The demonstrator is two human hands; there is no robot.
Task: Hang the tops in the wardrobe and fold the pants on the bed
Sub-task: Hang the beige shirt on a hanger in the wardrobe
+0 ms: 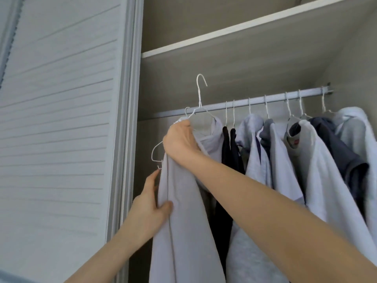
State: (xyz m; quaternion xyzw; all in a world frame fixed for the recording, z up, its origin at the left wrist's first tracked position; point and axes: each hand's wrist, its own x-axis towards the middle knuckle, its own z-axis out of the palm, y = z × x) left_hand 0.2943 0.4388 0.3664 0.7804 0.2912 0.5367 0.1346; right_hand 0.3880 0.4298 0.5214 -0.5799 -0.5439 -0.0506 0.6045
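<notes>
A pale grey top (183,211) hangs on a white wire hanger (201,92) whose hook stands above the wardrobe rail (255,102), not on it. My right hand (179,140) is closed on the top's shoulder and the hanger at the left end of the rail. My left hand (151,203) pinches the left edge of the same top lower down. A second empty wire hanger (156,152) pokes out beside the top, just above my left hand.
Several tops in pale grey, white and dark blue (336,152) hang on wire hangers along the rail to the right. A louvred sliding door (61,119) closes the left side. A shelf (244,29) runs above the rail.
</notes>
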